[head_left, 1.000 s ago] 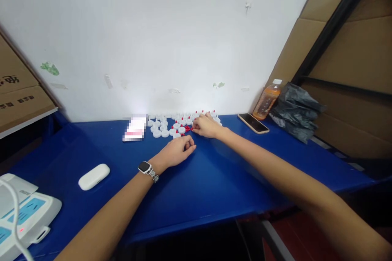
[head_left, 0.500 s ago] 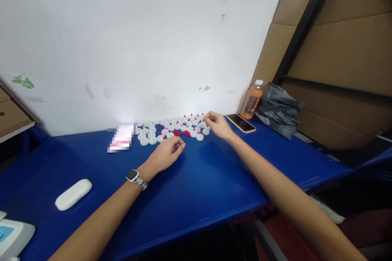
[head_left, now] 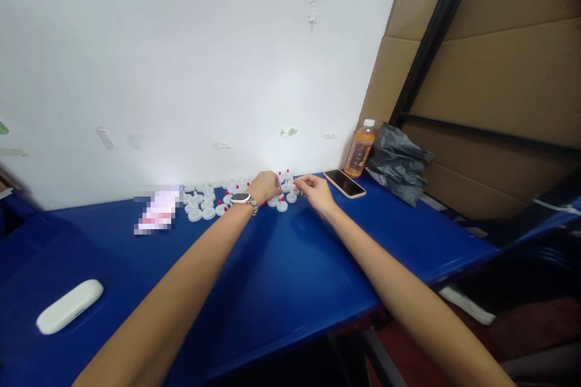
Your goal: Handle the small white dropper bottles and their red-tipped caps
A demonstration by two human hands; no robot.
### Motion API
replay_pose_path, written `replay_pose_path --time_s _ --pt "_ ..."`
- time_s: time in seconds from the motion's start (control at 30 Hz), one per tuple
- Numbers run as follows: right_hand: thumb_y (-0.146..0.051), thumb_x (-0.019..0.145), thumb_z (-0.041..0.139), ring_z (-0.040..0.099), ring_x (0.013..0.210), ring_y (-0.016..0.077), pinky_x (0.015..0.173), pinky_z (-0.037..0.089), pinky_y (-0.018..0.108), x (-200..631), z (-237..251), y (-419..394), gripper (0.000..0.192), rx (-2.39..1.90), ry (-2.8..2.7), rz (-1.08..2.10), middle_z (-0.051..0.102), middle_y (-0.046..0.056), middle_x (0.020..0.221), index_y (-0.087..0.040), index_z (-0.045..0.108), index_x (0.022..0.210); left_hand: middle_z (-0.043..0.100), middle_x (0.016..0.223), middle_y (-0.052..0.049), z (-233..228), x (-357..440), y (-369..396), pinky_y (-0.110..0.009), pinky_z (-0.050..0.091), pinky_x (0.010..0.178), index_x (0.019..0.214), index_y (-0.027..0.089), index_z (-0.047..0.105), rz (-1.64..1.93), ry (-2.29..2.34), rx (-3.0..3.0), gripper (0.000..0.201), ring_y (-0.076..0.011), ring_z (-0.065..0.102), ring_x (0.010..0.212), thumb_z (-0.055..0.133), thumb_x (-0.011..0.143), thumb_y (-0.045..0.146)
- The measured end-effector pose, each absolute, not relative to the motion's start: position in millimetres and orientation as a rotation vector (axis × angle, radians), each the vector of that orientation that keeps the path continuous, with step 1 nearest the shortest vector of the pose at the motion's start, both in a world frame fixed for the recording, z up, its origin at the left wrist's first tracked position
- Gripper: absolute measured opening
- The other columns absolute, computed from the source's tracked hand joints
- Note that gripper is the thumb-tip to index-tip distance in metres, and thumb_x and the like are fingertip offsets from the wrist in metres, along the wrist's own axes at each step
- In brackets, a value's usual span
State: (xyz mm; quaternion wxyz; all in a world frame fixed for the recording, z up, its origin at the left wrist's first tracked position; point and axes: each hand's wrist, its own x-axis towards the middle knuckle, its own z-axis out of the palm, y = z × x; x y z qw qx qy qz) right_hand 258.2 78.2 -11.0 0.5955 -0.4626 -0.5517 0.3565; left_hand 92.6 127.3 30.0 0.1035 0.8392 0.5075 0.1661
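Observation:
Several round white caps (head_left: 195, 215) lie clustered on the blue table against the wall, some bearing small red tips (head_left: 220, 202). My left hand (head_left: 267, 186), with a watch at the wrist, reaches over the middle of the cluster. Its fingers are bent down and closed among the caps on the right, and what they pinch is hidden. At the right edge of the cluster is my right hand (head_left: 315, 193), thumb and fingertips pressed together close to the caps. Anything in that pinch is too small to make out.
A phone (head_left: 345, 184) lies right of my right hand, before an orange drink bottle (head_left: 360, 150) and a black plastic bag (head_left: 399, 163). On the left are a blurred-out card (head_left: 158, 208) and a white oblong case (head_left: 70, 306). Cardboard (head_left: 508, 84) stands at the right.
My left hand has moved forward and right, from the front of the cluster to over the caps. My right hand stays pinched at the cluster's right edge. The view has shifted slightly right.

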Motion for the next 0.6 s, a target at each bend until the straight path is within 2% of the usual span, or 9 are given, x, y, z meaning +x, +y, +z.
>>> replay_pose_path --time_s 0.07,0.13,0.27,0.4,0.5,0.6 --pt "-0.050 0.070 0.073 0.051 0.053 0.0116 0.054 0.039 0.025 258 -11 78 0.036 -1.073 -1.287 0.827 0.068 0.003 0.065 -0.015 0.066 0.076 0.071 0.069 -0.008 29 98 132 -0.028 0.048 0.071 0.073 0.014 0.073 0.486 1.488 2.475 0.003 -0.0211 0.066 0.073 0.074 0.071 0.015" --pt "-0.051 0.070 0.073 0.050 0.053 0.0113 0.054 0.038 0.025 258 -10 77 0.037 -1.070 -1.290 0.835 0.068 0.003 0.064 -0.015 0.066 0.077 0.071 0.072 -0.009 31 98 132 -0.028 0.049 0.073 0.073 0.014 0.072 0.521 1.472 2.485 0.001 -0.0206 0.067 0.075 0.072 0.074 0.014" --pt "-0.050 0.071 0.073 0.049 0.053 0.0105 0.053 0.037 0.025 252 -2 68 0.035 -1.026 -1.277 0.850 0.068 0.003 0.066 -0.015 0.066 0.077 0.069 0.107 -0.013 47 83 115 -0.034 0.047 0.091 0.085 0.016 0.070 0.725 1.379 2.551 0.011 -0.0231 0.064 0.099 0.065 0.085 0.026" --pt "-0.047 0.072 0.075 0.049 0.054 0.0101 0.054 0.037 0.024 233 9 51 0.032 -0.951 -1.265 0.919 0.067 0.001 0.066 -0.016 0.067 0.078 0.066 0.119 -0.011 55 49 73 -0.037 0.048 0.093 0.092 0.018 0.059 1.118 1.045 2.445 0.015 -0.0217 0.064 0.105 0.053 0.094 0.032" --pt "-0.047 0.074 0.074 0.050 0.054 0.0104 0.055 0.038 0.025 209 11 37 0.032 -0.905 -1.318 0.995 0.066 0.001 0.065 -0.016 0.067 0.078 0.069 0.099 -0.007 40 21 40 -0.034 0.052 0.083 0.091 0.020 0.051 1.160 1.070 2.185 0.020 -0.0190 0.067 0.090 0.050 0.096 0.039" --pt "-0.047 0.075 0.074 0.051 0.055 0.0105 0.056 0.039 0.025 188 6 29 0.031 -0.870 -1.395 1.051 0.066 0.001 0.065 -0.017 0.067 0.079 0.066 0.087 -0.003 12 2 23 -0.028 0.053 0.067 0.090 0.020 0.047 1.115 1.042 1.935 0.025 -0.0147 0.065 0.071 0.051 0.095 0.044"
